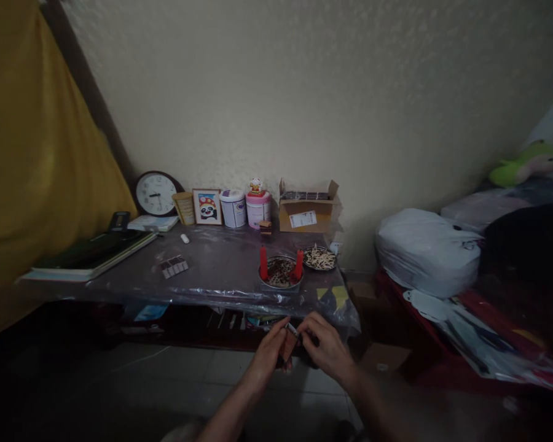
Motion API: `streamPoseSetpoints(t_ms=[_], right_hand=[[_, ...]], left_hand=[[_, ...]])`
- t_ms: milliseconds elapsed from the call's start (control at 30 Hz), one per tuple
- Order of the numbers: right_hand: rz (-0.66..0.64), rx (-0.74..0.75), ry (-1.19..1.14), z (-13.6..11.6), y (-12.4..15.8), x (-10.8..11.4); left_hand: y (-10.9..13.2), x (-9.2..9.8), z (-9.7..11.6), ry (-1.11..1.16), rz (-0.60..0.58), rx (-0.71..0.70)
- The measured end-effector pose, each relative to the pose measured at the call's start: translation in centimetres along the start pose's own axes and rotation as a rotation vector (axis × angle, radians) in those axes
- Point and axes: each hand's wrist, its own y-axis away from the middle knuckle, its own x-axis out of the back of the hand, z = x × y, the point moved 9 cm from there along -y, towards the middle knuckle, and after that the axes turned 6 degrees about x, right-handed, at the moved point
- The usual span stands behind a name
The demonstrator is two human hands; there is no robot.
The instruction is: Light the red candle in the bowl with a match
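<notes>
In front of the table's near edge, my left hand (268, 351) is closed around a small matchbox (289, 345), its brown side facing me. Close against the box's upper end, my right hand (325, 344) has its fingers curled in a pinch; whatever may be between them is hidden. Beyond the hands, a dish of dark bits (280, 272) holds two upright red candles, a left candle (263, 263) and a right candle (299, 263). No flame shows on either. Beside it a second dish (308, 263) is heaped with pale matchsticks (321, 258).
On the plastic-covered table (221, 270) lie a pack of matchboxes (174, 266) and a notebook (92, 255). Along the wall stand a clock (155, 194), a framed picture (207, 207), tins and a cardboard box (304, 215). White bags (426, 248) are piled at right.
</notes>
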Motion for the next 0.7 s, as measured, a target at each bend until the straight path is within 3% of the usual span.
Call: streamPoseSetpoints(t_ms=[167, 433, 700], right_hand=[[-0.018, -0.012, -0.072, -0.5, 0.0, -0.5], [0.096, -0.137, -0.221, 0.8, -0.4, 0.5], [0.059, -0.061, -0.093, 0.0, -0.3, 0.5]], left_hand=[[0.0, -0.6, -0.6, 0.008, -0.024, 0.029], [0.4, -0.9, -0.3, 0.161, -0.065, 0.035], [1.1, -1.1, 0.3, 0.185, -0.016, 0.090]])
